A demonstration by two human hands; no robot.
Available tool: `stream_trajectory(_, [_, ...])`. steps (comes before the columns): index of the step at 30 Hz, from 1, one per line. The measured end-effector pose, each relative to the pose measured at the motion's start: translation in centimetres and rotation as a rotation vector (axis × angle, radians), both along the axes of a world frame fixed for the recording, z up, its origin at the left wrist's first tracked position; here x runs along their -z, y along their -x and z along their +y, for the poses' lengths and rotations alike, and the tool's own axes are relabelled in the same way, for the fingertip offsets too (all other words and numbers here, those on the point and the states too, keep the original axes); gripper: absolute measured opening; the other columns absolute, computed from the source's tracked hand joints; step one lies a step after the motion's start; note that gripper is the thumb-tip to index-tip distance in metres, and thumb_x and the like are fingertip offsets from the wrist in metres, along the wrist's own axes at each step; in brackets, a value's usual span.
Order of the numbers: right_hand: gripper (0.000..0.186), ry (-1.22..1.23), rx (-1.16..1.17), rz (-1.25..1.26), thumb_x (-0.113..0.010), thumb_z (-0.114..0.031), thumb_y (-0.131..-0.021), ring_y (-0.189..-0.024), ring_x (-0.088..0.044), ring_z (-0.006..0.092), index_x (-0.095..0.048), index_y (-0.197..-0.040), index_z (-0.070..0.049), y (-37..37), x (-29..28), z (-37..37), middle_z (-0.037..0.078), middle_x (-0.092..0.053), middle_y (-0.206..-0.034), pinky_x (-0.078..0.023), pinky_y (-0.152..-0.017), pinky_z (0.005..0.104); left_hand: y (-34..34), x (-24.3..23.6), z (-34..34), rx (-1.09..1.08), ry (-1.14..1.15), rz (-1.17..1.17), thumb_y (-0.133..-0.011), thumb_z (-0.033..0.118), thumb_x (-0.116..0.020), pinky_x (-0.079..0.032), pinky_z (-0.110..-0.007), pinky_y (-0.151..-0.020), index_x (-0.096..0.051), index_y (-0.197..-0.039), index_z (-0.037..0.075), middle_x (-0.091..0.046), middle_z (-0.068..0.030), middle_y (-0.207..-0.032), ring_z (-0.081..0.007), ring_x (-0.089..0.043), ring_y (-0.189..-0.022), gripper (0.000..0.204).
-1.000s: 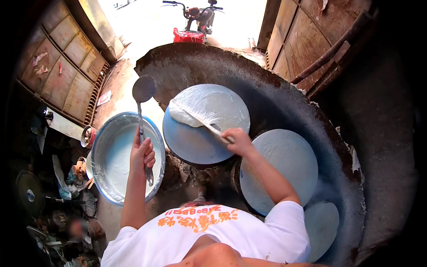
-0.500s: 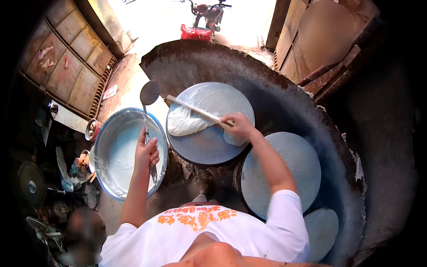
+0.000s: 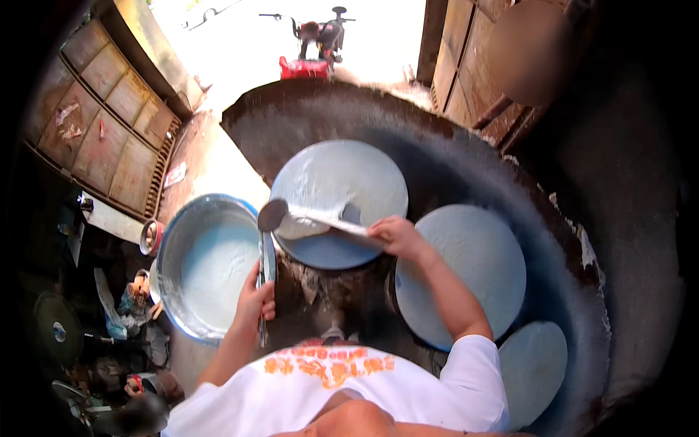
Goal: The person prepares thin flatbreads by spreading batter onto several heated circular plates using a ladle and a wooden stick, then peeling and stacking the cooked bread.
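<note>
My left hand is closed around the handle of a ladle, held upright over the right rim of a basin with pale batter in it. The ladle's round bowl overlaps the left edge of a round griddle in view. In my right hand is a wooden batter spreader, lying across the near part of that griddle. White batter coats most of the griddle's far side, with a dark bare gap near the middle. A thicker lump of batter gathers at the spreader's left end.
A second round griddle, pale on top, sits under my right forearm, and a third is nearer at the right. A dark curved rim encloses them. Cluttered items lie at the left; a red bike stands beyond the doorway.
The spreader has come nearer to me, drawing the batter lump to the griddle's near left. The far side is more evenly coated. The ladle has moved down and right, towards the griddle.
</note>
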State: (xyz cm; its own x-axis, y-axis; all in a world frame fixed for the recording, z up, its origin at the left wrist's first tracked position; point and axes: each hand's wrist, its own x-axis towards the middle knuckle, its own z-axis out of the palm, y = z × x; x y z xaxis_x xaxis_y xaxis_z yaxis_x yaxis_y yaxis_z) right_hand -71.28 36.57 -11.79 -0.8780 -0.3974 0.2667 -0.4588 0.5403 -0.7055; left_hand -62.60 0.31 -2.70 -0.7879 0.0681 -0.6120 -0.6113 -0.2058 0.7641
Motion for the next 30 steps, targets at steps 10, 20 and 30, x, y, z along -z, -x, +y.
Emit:
stream_trajectory(10, [0.036,0.042,0.336,0.021,-0.060,0.008,-0.067,-0.093,-0.062,0.0234,-0.067,-0.098,-0.008,-13.1,-0.4,-7.0,0.007,-0.067,-0.099,-0.049,-0.083,0.0318,2.1,-4.3,-6.6,0.164,-0.489,0.163,-0.096,0.012,-0.046,-0.022,-0.019,-0.031,-0.027,-0.144,0.034,-0.028,0.0035,-0.057,-0.0044,-0.026,-0.036,0.056])
stream_trajectory(20, [0.015,1.408,0.817,-0.469,-0.050,-0.021,-0.095,-0.045,-0.043,0.0078,-0.041,-0.107,-0.015,0.1,6.1,-41.8,0.004,-0.054,-0.074,-0.035,-0.037,0.0230,2.5,-6.5,-16.7,0.270,-0.466,0.459,-0.097,0.009,-0.042,-0.024,-0.018,-0.030,-0.021,-0.147,0.029,-0.031,0.0039,-0.055,-0.0025,-0.028,-0.036,0.058])
stream_trajectory(30, [0.028,1.470,1.208,-0.429,-0.053,-0.023,-0.095,-0.044,-0.036,0.0068,-0.048,-0.122,-0.020,-8.7,4.0,-39.4,0.000,-0.045,-0.069,-0.030,-0.035,0.0222,1.7,-7.4,-20.9,0.406,-0.548,0.390,-0.096,0.008,-0.045,-0.025,-0.019,-0.031,-0.021,-0.147,0.030,-0.031,0.0034,-0.055,-0.0037,-0.029,-0.036,0.061])
